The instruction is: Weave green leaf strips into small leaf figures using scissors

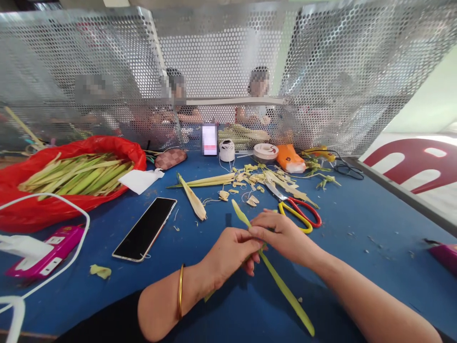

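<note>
My left hand and my right hand meet over the blue table, fingers closed together on a long green leaf strip. One end of the strip points up and away past my fingertips; the other trails down to the right. Another bit of green shows beneath my left wrist. What lies between the fingertips is partly hidden. Scissors with one red and one yellow handle rest just beyond my right hand. Ahead of my hands lie a pale folded husk, longer leaf pieces and scattered trimmings.
A red plastic bag of leaf strips sits at left, near a phone and a magenta power strip. White thread, a tape roll and an orange packet stand before a perforated metal screen; people sit behind it.
</note>
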`<state>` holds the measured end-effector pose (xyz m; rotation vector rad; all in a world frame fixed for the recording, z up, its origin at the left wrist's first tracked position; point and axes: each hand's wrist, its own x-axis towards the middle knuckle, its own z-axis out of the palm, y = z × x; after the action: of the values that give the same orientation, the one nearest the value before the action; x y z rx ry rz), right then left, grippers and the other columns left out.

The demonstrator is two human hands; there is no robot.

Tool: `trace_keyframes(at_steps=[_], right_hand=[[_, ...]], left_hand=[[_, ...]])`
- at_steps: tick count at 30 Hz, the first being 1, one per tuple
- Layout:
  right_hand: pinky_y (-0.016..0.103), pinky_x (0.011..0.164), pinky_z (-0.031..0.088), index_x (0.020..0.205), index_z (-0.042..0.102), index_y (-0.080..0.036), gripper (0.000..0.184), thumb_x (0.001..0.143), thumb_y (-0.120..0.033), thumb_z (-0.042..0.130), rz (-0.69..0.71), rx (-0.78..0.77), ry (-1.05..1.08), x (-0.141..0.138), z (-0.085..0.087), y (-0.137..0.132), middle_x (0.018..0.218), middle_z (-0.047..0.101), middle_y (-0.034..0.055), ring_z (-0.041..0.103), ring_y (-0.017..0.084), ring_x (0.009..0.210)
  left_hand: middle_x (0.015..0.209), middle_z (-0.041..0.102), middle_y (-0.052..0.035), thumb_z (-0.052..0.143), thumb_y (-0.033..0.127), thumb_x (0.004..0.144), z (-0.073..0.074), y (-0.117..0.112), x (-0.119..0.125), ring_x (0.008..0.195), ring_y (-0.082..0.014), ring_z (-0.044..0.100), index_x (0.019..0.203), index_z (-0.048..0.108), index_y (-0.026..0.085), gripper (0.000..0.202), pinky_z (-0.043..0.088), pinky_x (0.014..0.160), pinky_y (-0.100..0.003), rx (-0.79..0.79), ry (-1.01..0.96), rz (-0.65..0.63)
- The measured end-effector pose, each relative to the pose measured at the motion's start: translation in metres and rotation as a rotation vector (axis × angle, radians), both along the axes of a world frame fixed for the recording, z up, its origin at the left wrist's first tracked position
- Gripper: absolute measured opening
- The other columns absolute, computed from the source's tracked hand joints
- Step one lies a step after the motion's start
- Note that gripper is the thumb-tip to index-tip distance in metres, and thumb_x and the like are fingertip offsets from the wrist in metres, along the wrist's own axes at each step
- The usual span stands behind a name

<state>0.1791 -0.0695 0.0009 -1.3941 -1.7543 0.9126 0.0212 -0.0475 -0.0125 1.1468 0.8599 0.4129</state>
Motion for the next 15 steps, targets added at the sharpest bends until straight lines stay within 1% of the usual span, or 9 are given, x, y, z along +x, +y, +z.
trace_keyframes(at_steps=[1, 2, 3, 4, 6, 8, 11, 15], right_hand=[[0.032, 0.069, 0.045, 0.065, 0.068, -0.020, 0.025, 0.082, -0.038, 0.062, 0.008, -0.118, 0.128, -0.003, -0.001, 0.000, 0.063, 0.063, -0.0002, 0.059, 0.016, 0.062], [0.030, 0.060, 0.044, 0.065, 0.066, -0.019, 0.024, 0.078, -0.038, 0.065, -0.016, -0.214, 0.256, -0.006, -0.003, -0.001, 0.061, 0.061, -0.0009, 0.056, 0.015, 0.057], [0.028, 0.054, 0.041, 0.064, 0.064, -0.018, 0.023, 0.074, -0.038, 0.068, -0.056, -0.276, 0.367, -0.009, -0.004, -0.001, 0.059, 0.059, -0.0016, 0.053, 0.013, 0.052], [0.026, 0.050, 0.039, 0.062, 0.062, -0.017, 0.024, 0.071, -0.038, 0.070, -0.098, -0.305, 0.447, -0.011, -0.004, -0.001, 0.056, 0.057, -0.0026, 0.050, 0.011, 0.049], [0.024, 0.046, 0.035, 0.057, 0.056, -0.017, 0.028, 0.068, -0.037, 0.072, -0.162, -0.283, 0.505, -0.014, -0.006, -0.002, 0.051, 0.052, -0.0046, 0.044, 0.009, 0.046], [0.023, 0.044, 0.033, 0.056, 0.052, -0.018, 0.029, 0.068, -0.036, 0.071, -0.210, -0.234, 0.485, -0.016, -0.008, -0.003, 0.049, 0.049, -0.0055, 0.041, 0.008, 0.045], [0.023, 0.042, 0.033, 0.056, 0.050, -0.019, 0.027, 0.069, -0.035, 0.068, -0.266, -0.184, 0.433, -0.017, -0.011, -0.004, 0.051, 0.048, -0.0050, 0.039, 0.009, 0.045], [0.024, 0.043, 0.034, 0.057, 0.050, -0.020, 0.024, 0.071, -0.032, 0.065, -0.307, -0.105, 0.344, -0.018, -0.017, -0.006, 0.055, 0.051, -0.0036, 0.041, 0.010, 0.047]], left_hand=[[0.054, 0.054, 0.0010, 0.069, 0.044, 0.071, -0.001, -0.001, 0.000, 0.041, -0.0084, 0.047, 0.067, 0.065, 0.013, 0.032, 0.042, 0.045, -0.024, 0.022, 0.012, -0.003], [0.054, 0.054, 0.0012, 0.069, 0.043, 0.071, -0.002, -0.001, 0.001, 0.041, -0.0085, 0.047, 0.066, 0.065, 0.013, 0.031, 0.041, 0.045, -0.024, 0.034, 0.022, 0.000], [0.053, 0.053, 0.0014, 0.068, 0.042, 0.071, -0.002, -0.002, 0.001, 0.041, -0.0085, 0.047, 0.066, 0.066, 0.013, 0.030, 0.041, 0.045, -0.023, 0.034, 0.029, 0.009], [0.053, 0.053, 0.0014, 0.068, 0.041, 0.071, -0.002, -0.002, 0.001, 0.041, -0.0085, 0.047, 0.065, 0.066, 0.013, 0.029, 0.040, 0.044, -0.023, 0.028, 0.033, 0.017], [0.052, 0.054, 0.0007, 0.069, 0.041, 0.070, 0.000, -0.002, 0.001, 0.041, -0.0082, 0.047, 0.063, 0.067, 0.013, 0.029, 0.039, 0.044, -0.022, 0.014, 0.037, 0.027], [0.051, 0.056, -0.0003, 0.071, 0.041, 0.068, 0.003, -0.002, 0.001, 0.040, -0.0078, 0.047, 0.062, 0.068, 0.013, 0.029, 0.039, 0.044, -0.022, 0.009, 0.050, 0.022], [0.051, 0.059, -0.0011, 0.072, 0.041, 0.067, 0.006, -0.002, 0.000, 0.040, -0.0079, 0.048, 0.061, 0.068, 0.013, 0.029, 0.040, 0.045, -0.022, 0.011, 0.084, -0.002], [0.052, 0.061, -0.0020, 0.070, 0.039, 0.069, 0.006, -0.001, -0.001, 0.041, -0.0086, 0.050, 0.059, 0.068, 0.014, 0.027, 0.041, 0.046, -0.022, 0.027, 0.114, -0.041]])
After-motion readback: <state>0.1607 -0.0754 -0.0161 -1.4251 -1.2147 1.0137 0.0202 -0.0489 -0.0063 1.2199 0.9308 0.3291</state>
